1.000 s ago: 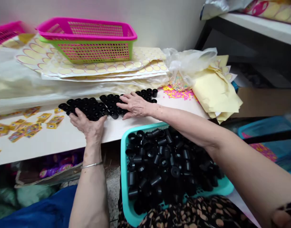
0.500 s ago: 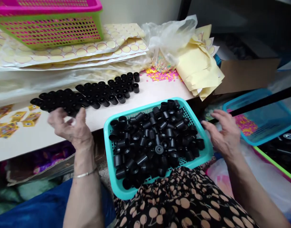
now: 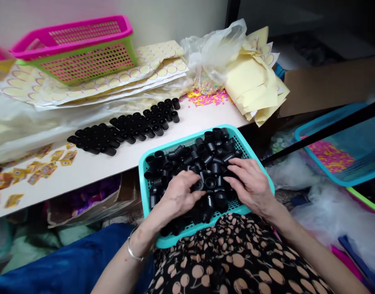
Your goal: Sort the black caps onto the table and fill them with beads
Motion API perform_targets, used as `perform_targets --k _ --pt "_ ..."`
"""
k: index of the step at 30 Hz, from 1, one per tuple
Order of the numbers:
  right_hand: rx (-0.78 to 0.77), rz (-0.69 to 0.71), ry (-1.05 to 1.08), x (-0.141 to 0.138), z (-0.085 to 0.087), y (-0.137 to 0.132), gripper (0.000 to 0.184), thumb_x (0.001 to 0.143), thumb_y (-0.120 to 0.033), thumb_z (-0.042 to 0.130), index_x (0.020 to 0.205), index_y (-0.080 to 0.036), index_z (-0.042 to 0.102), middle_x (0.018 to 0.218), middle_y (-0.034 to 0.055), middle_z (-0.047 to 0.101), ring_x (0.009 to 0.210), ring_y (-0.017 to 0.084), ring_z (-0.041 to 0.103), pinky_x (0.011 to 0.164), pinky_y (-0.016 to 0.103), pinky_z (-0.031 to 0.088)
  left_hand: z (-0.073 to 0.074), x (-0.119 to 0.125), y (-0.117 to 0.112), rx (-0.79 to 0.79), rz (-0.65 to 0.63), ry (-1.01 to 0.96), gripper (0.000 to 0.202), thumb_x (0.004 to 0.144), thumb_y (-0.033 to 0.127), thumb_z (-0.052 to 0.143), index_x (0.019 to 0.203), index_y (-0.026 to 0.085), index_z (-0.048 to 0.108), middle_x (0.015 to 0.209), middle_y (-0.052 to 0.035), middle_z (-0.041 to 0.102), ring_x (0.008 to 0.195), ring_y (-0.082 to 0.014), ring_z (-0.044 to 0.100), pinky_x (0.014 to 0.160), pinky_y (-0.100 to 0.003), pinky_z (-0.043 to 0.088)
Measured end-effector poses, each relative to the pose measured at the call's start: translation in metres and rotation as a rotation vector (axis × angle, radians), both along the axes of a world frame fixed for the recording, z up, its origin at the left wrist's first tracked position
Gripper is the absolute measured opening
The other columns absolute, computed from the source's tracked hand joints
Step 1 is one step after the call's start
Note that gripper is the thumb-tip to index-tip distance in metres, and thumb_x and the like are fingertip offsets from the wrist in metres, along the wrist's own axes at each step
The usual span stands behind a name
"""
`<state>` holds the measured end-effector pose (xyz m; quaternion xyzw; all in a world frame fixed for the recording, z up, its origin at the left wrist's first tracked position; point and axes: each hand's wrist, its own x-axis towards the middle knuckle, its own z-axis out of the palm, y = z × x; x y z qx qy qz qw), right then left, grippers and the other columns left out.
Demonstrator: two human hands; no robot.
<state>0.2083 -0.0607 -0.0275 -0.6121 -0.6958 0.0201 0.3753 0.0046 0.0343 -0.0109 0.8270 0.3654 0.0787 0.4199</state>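
Black plastic caps, short and cylindrical, lie heaped in a turquoise basket (image 3: 268, 185) on my lap. My left hand (image 3: 179, 194) is over the middle of the heap, thumb and fingers closed around one black cap (image 3: 199, 185) whose ringed end faces up. To its right, my right hand (image 3: 250, 183) reaches over the basket's right side. Its fingers are apart and touch the pile, with no cap clearly between them. Both palms face down, and some caps under them are hidden. More black caps (image 3: 129, 126) stand close together in slanting rows on the white table (image 3: 120, 171).
A pink-and-green basket (image 3: 86, 61) stands on sheets of round stickers (image 3: 163, 67) at the back. Small yellow packets (image 3: 68, 157) lie left, and pink and yellow bits (image 3: 208, 98) near crumpled paper (image 3: 251, 81). A black bar (image 3: 328, 132) crosses beside a blue basket (image 3: 362, 175).
My left hand has moved right from the rows of caps into the basket. My right hand has come in from outside the basket's right edge. The view has shifted slightly.
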Motion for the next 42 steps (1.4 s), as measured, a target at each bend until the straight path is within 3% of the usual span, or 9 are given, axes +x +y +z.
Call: perform_targets --k 3,5,11,16,20,25,27,33,42 --pt "-0.025 0.099 0.001 -0.008 0.003 0.007 0.014 0.085 -0.013 0.056 0.098 -0.013 0.061 0.101 0.0113 0.064 0.09 0.022 0.053 0.078 0.038 0.049 0.002 -0.012 0.003 -0.509 0.317 -0.345 0.032 0.068 0.025 0.073 0.098 0.018 0.065 0.082 -0.002 0.062 0.072 -0.0134 0.054 0.066 -0.026 0.044" --pt "-0.08 0.155 -0.044 -0.012 0.005 0.011 0.012 0.086 -0.014 0.053 0.094 -0.013 0.062 0.098 0.0103 0.064 0.087 0.022 0.052 0.077 0.038 0.048 0.004 -0.02 0.003 -0.77 0.445 -0.499 0.039 0.067 0.023 0.075 0.104 0.018 0.065 0.083 -0.0014 0.063 0.067 -0.0101 0.055 0.062 -0.022 0.045" --pt "-0.197 0.218 -0.085 -0.018 0.013 0.02 0.016 0.089 -0.017 0.048 0.093 -0.013 0.063 0.099 0.0098 0.062 0.088 0.022 0.049 0.079 0.038 0.044 0.002 -0.032 0.0 -1.101 0.523 -0.645 0.031 0.068 0.019 0.075 0.097 0.012 0.067 0.082 -0.0046 0.066 0.066 -0.0103 0.061 0.065 -0.021 0.051" --pt "-0.339 0.367 -0.205 -0.018 0.019 0.026 0.014 0.085 -0.017 0.052 0.096 -0.016 0.061 0.104 0.008 0.061 0.092 0.022 0.047 0.079 0.036 0.04 -0.002 -0.035 -0.001 -1.123 0.565 -0.722 0.033 0.067 0.016 0.076 0.098 0.012 0.067 0.079 -0.005 0.067 0.069 -0.0123 0.063 0.068 -0.023 0.053" --pt "-0.51 0.471 -0.39 -0.024 0.021 0.038 0.016 0.078 -0.011 0.053 0.09 -0.018 0.061 0.091 0.0055 0.061 0.088 0.023 0.046 0.078 0.038 0.036 0.001 -0.036 0.0 -1.09 0.609 -0.742 0.037 0.064 0.015 0.078 0.099 0.012 0.068 0.08 -0.0048 0.069 0.067 -0.0125 0.064 0.066 -0.022 0.053" --pt "-0.49 0.531 -0.498 -0.028 0.026 0.048 0.013 0.077 -0.008 0.052 0.081 -0.016 0.061 0.085 0.0074 0.059 0.085 0.023 0.049 0.077 0.04 0.037 0.009 -0.033 -0.005 -1.033 0.649 -0.771 0.032 0.064 0.015 0.078 0.094 0.012 0.068 0.078 -0.0043 0.068 0.063 -0.012 0.064 0.061 -0.021 0.052" --pt "-0.417 0.516 -0.37 -0.023 0.031 0.048 0.009 0.079 -0.012 0.054 0.083 -0.016 0.061 0.085 0.0074 0.06 0.085 0.022 0.051 0.078 0.039 0.04 0.011 -0.031 -0.008 -1.024 0.664 -0.781 0.029 0.065 0.016 0.077 0.092 0.012 0.068 0.075 -0.0038 0.067 0.061 -0.0115 0.064 0.058 -0.019 0.051" --pt "-0.189 0.41 0.464 -0.013 0.039 0.039 0.024 0.083 -0.021 0.061 0.107 -0.021 0.059 0.1 0.0053 0.062 0.092 0.018 0.056 0.082 0.035 0.047 0.012 -0.023 -0.014 -1.053 0.655 -0.789 0.03 0.065 0.018 0.078 0.092 0.011 0.067 0.077 -0.0048 0.066 0.061 -0.0105 0.063 0.057 -0.018 0.05" --pt "-0.117 0.401 0.428 -0.017 0.037 0.034 0.026 0.081 -0.014 0.063 0.106 -0.021 0.062 0.096 0.0057 0.063 0.088 0.018 0.057 0.078 0.035 0.048 0.012 -0.022 -0.013 -1.035 0.663 -0.789 0.031 0.063 0.02 0.079 0.09 0.01 0.069 0.074 -0.0051 0.066 0.058 -0.0095 0.061 0.053 -0.016 0.048"
